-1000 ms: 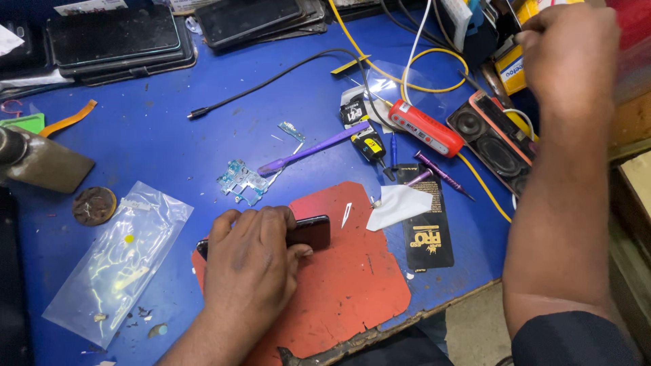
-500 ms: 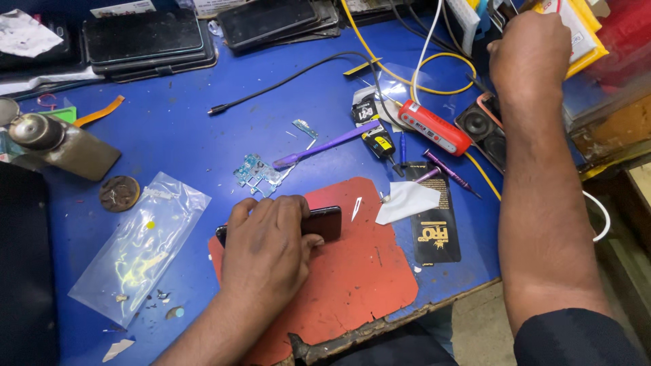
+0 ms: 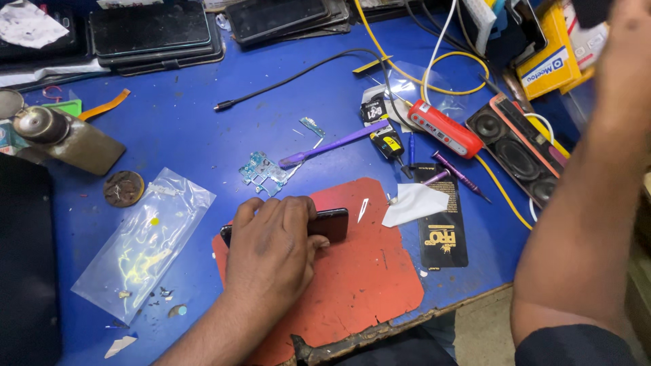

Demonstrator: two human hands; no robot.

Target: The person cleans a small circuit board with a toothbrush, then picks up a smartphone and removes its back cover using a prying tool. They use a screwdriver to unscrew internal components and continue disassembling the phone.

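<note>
My left hand lies over a dark phone on a red work mat, fingers curled over the phone's far edge. Only the phone's right end and left corner show. My right hand is raised at the top right, above the yellow boxes, with its forearm running down the right side. Its fingers are cut off by the frame edge beside something dark, so I cannot tell what it holds. A small blue-green circuit board lies just beyond the mat.
On the blue table: a purple brush, red tool, black speaker, white tissue, black packet, clear plastic bag, yellow, black and white cables, stacked dark phones and tablets at the back, a metal stand left.
My right arm has swung from the upper middle right toward the top right corner and now fills more of the right side. My left hand stays on the phone.
</note>
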